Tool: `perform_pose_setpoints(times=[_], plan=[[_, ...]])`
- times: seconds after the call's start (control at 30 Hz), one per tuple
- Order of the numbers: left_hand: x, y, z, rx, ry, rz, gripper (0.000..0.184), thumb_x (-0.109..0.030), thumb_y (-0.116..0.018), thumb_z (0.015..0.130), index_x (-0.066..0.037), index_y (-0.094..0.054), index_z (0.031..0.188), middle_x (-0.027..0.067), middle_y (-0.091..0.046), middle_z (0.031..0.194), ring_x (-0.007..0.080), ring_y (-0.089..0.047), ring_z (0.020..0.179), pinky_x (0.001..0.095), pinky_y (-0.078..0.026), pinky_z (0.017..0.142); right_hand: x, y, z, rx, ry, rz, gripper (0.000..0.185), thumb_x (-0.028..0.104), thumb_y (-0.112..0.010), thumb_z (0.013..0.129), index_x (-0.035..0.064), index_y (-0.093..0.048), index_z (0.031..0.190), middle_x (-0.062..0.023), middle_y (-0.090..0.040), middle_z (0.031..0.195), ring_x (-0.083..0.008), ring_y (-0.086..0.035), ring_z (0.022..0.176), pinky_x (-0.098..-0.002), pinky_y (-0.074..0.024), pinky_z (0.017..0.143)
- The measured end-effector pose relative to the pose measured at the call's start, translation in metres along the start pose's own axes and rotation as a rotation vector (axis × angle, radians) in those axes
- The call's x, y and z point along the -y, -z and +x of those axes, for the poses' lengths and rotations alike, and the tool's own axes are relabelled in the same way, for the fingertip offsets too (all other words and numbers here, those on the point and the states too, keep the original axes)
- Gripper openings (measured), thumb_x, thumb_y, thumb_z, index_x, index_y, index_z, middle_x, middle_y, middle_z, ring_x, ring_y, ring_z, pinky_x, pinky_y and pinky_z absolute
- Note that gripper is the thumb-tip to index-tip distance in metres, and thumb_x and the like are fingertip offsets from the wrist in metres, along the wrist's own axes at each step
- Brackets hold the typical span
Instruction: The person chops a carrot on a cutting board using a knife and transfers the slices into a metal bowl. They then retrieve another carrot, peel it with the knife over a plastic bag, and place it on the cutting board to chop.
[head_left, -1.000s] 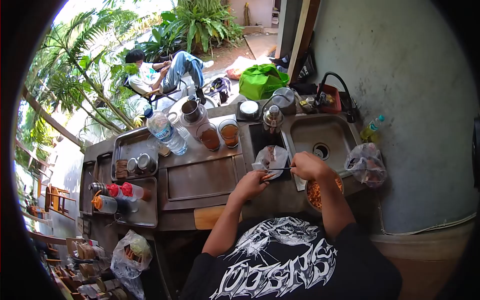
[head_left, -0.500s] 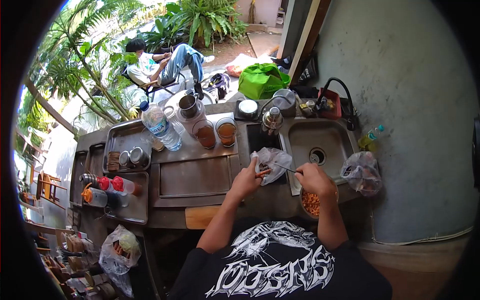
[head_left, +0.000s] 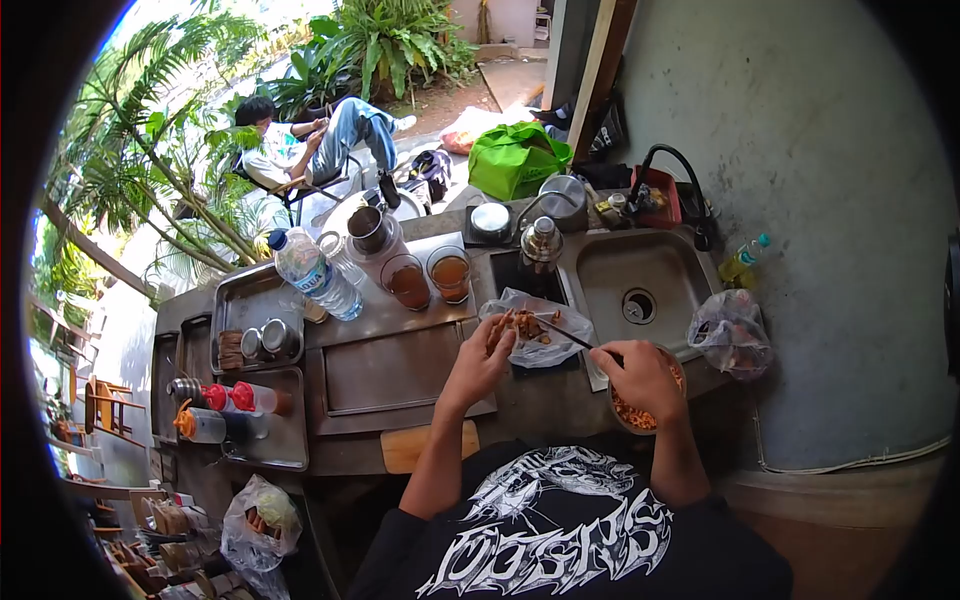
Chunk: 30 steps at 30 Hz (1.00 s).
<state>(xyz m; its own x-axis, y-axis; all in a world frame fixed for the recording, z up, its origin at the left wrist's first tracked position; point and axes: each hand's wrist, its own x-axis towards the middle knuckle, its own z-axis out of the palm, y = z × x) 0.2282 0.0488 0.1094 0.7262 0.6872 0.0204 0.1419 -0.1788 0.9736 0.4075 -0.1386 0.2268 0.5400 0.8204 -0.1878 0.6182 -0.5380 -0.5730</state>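
My right hand (head_left: 632,368) is closed on the handle of a dark, thin knife (head_left: 568,335), its blade pointing left over an opened clear plastic bag (head_left: 556,350). Brown-orange pieces (head_left: 532,326) lie on that bag. At the bag's left edge is my left hand (head_left: 490,350), its fingers bent around something brownish that I cannot make out clearly. A round bowl of small orange pieces (head_left: 640,415) stands partly beneath my right hand and forearm. Just behind the bag is a metal shaker (head_left: 541,243).
A sink (head_left: 645,280) lies right of the bag, with a filled plastic bag (head_left: 730,334) beyond. Two glasses of brown drink (head_left: 406,283), a water bottle (head_left: 318,277) and a tray of squeeze bottles (head_left: 275,445) stand left. A person (head_left: 300,150) sits outside.
The plastic bag is spread wider, showing more brown-orange pieces. My left hand has moved from the stick-like orange piece to the bag's left edge. The knife now points over the pieces.
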Motion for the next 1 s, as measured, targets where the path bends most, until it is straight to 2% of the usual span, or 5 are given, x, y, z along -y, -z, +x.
perform_pose_setpoints(times=[0.23,0.47,0.63,0.87,1.0], plan=[[0.004,-0.003,-0.010,0.228,0.096,-0.253,0.021,-0.021,-0.047,0.111,-0.005,-0.052,0.123,-0.0025,-0.046,0.077,0.0065,-0.043,0.069,0.0235,-0.037,0.060,-0.009,-0.063,0.025,-0.052,0.205,0.481,0.037,0.029,-0.066,0.101,-0.0045,-0.071,0.117,-0.0182,-0.076,0.107,-0.0216,-0.072,0.100,-0.0334,-0.0526,0.089],[0.016,-0.008,-0.020,0.190,0.123,-0.327,0.023,-0.019,-0.048,0.110,-0.003,-0.051,0.126,0.0007,-0.051,0.081,0.0082,-0.046,0.071,0.0259,-0.041,0.063,-0.005,-0.113,0.035,-0.034,0.252,0.642,0.041,0.029,-0.064,0.102,-0.0023,-0.066,0.128,-0.0217,-0.073,0.116,-0.0262,-0.070,0.109,-0.0362,-0.0525,0.091],[0.021,-0.012,-0.022,0.078,0.008,-0.170,0.020,-0.011,-0.055,0.106,0.000,-0.055,0.122,0.0056,-0.062,0.089,0.0099,-0.052,0.075,0.0282,-0.046,0.068,-0.003,-0.129,0.035,0.053,0.139,0.882,0.043,0.029,-0.064,0.104,0.0052,-0.062,0.139,0.0062,-0.059,0.081,-0.0034,-0.047,0.070,-0.0206,-0.0422,0.062],[0.002,-0.012,-0.022,0.045,0.018,-0.068,0.014,-0.007,-0.061,0.102,0.004,-0.064,0.111,0.0098,-0.069,0.093,0.0115,-0.061,0.082,0.0298,-0.052,0.077,-0.016,-0.144,0.037,0.026,0.074,0.989,0.037,0.026,-0.067,0.102,0.0022,-0.068,0.131,0.0026,-0.069,0.091,-0.0030,-0.050,0.070,-0.0209,-0.0442,0.063],[0.012,-0.021,-0.022,-0.010,0.024,-0.065,0.012,-0.005,-0.063,0.099,0.004,-0.065,0.106,0.0136,-0.072,0.094,0.0153,-0.066,0.085,0.0327,-0.054,0.078,-0.015,-0.161,0.041,-0.214,0.171,0.808,0.037,0.026,-0.070,0.098,0.0012,-0.070,0.126,-0.0063,-0.076,0.092,-0.0127,-0.065,0.072,-0.0311,-0.0496,0.063]])
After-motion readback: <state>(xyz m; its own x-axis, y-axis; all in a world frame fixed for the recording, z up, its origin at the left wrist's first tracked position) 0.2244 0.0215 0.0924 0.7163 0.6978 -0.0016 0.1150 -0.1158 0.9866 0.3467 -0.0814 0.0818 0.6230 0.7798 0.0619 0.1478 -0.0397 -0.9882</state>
